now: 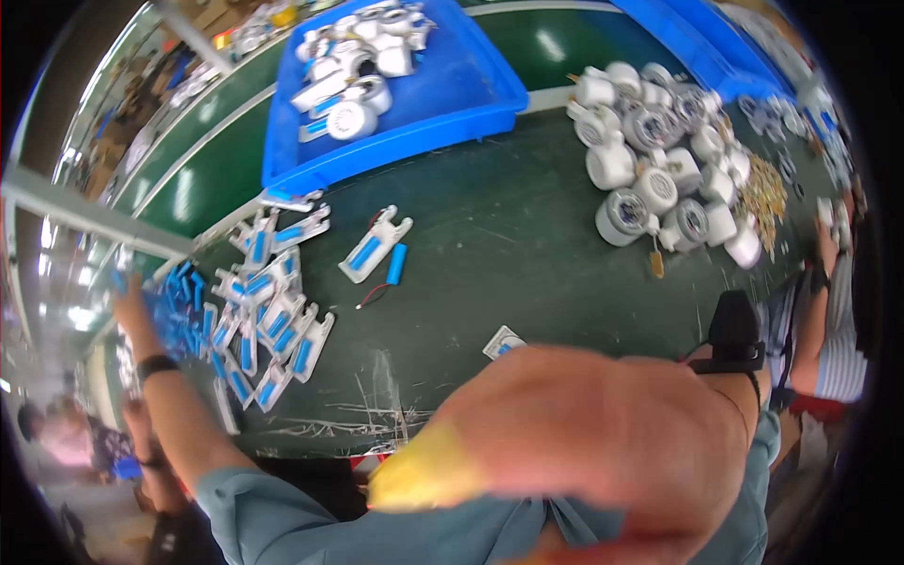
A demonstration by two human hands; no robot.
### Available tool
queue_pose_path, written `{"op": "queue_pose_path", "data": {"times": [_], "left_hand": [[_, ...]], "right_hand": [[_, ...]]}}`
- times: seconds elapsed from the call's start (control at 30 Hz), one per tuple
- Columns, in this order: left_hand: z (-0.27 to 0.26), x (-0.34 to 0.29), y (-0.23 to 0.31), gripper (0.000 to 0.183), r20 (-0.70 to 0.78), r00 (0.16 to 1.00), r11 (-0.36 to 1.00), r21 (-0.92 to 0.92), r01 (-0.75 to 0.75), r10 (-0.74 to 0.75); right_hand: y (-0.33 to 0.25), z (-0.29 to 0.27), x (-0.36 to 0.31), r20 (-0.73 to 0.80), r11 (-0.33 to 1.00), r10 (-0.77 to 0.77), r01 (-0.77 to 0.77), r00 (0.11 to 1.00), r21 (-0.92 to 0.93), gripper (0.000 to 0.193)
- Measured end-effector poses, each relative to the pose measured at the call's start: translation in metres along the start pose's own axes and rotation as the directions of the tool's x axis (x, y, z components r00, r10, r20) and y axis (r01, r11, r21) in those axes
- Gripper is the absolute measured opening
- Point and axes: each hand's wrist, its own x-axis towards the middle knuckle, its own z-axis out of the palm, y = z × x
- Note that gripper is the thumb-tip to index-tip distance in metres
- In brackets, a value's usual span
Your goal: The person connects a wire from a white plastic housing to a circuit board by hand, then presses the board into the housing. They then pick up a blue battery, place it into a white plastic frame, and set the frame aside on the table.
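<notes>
My right hand point(584, 428) is raised very close to the camera, large and blurred, with a yellow cover point(426, 471) on one fingertip. Its fingers are bent but apart, and no object shows between them. At the far left, my left hand point(132, 306) reaches past a heap of blue cylindrical batteries point(179, 306). A small blue thing point(120, 281), too blurred to name, shows at its fingertips. One white plastic housing point(377, 247) with a blue battery in it lies mid-table, beside a loose wired battery point(396, 265). Another white-and-blue piece point(503, 341) is partly hidden behind my right hand.
Several battery-fitted housings point(273, 311) are heaped on the left. A blue tray point(443, 122) at the back holds white assemblies point(363, 56). White round units point(654, 160) are piled at the right beside small brassy parts point(761, 198). A co-worker's arm point(815, 311) is at the far right.
</notes>
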Motion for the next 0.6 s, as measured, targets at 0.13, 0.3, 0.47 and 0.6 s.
{"op": "queue_pose_path", "data": {"times": [0.13, 0.3, 0.47, 0.6], "left_hand": [[-0.019, 0.036, -0.052, 0.031, 0.045, 0.999, 0.86, 0.511, -0.006, -0.02], [0.038, -0.031, 0.014, 0.026, 0.326, 0.881, 0.489, 0.739, -0.464, 0.344], [0.074, -0.282, 0.178, 0.025, 0.88, 0.33, 0.841, -0.131, -0.524, 0.343], [0.091, -0.361, 0.196, 0.029, 0.854, 0.154, 0.627, -0.229, -0.745, 0.496]], "right_hand": [[0.004, 0.011, 0.003, -0.036, 0.994, -0.084, 0.081, 0.996, -0.08, 0.035], [0.004, 0.019, -0.003, -0.079, 0.977, -0.126, 0.11, 0.989, -0.18, 0.029], [0.001, 0.017, -0.005, -0.11, 0.937, -0.181, 0.137, 0.977, -0.32, 0.024], [0.01, -0.024, -0.014, -0.229, 0.85, -0.09, -0.045, 0.969, -0.525, 0.019]]}}
